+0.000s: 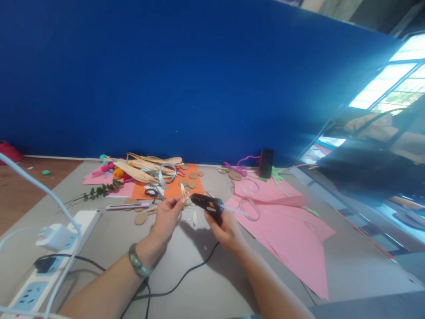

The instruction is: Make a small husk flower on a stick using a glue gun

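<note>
My right hand (227,228) is wrapped round the grip of a black hot glue gun (207,206), with a clear glue stick (236,210) poking out of its back end. The nozzle points left, close to the fingertips of my left hand (168,215). Those fingers pinch a small piece with pale, petal-like strips (183,190); its exact kind is too small to make out. Another pale strip (195,217) shows just below the nozzle. A green bangle (138,261) circles my left wrist.
A white power strip (83,221) with plugs lies at left. Behind my hands are a utility knife (128,206), scissors (159,192), a tape roll (168,175), dried husks (136,170) and orange paper (139,191). Pink sheets (292,239) spread right; a black box (266,163) stands behind. A black cord (186,274) crosses the table.
</note>
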